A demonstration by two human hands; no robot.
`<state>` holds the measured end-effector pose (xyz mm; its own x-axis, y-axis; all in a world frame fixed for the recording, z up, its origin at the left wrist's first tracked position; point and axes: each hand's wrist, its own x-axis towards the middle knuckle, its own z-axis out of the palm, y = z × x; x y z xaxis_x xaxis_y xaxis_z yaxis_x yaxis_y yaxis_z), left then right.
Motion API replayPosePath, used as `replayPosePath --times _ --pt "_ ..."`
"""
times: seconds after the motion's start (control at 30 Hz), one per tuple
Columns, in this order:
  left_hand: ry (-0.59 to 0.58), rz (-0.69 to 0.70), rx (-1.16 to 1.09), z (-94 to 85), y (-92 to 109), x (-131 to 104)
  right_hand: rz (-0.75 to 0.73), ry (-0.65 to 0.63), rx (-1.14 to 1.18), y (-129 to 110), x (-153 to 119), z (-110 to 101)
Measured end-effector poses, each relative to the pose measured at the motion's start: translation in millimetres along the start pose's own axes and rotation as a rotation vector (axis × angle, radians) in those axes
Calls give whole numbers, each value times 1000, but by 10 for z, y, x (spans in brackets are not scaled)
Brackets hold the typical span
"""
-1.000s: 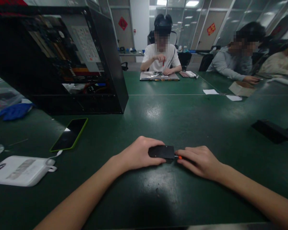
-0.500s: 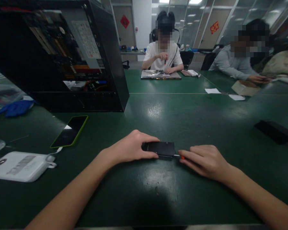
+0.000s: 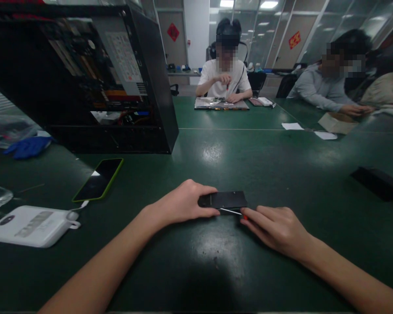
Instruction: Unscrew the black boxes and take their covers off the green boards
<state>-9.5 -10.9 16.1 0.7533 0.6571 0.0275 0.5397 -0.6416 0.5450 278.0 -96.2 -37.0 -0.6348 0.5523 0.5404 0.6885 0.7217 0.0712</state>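
Grip closed: left hand (image 3: pixel 185 203), black case (image 3: pixel 228 199) | right hand (image 3: pixel 277 226), orange-handled tool (image 3: pixel 245 216) | shaft (image 3: pixel 229 211) now at near edge

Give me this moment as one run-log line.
Left hand: grips flat black rectangular block | Right hand: holds orange-handled thin metal tool, shaft along block's near edge | Nearby: green-edged black phone, left of left hand

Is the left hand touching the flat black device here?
Touching: in the head view, the left hand grips the black device by its left end, between thumb and fingers.
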Motion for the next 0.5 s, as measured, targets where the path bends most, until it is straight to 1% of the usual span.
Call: replayPosePath --times 0.1,0.2,0.4,0.5 --pt "9 24 -34 21 3 8 -21 23 -4 10 6 33" --pt "6 42 -61 26 -6 6 -59 14 -12 50 -3 60" --pt "-7 26 -43 28 -44 8 -88 49 42 106 -16 112" --pt "-7 35 -34 42 -61 12 -103 42 50 125 -11 119"
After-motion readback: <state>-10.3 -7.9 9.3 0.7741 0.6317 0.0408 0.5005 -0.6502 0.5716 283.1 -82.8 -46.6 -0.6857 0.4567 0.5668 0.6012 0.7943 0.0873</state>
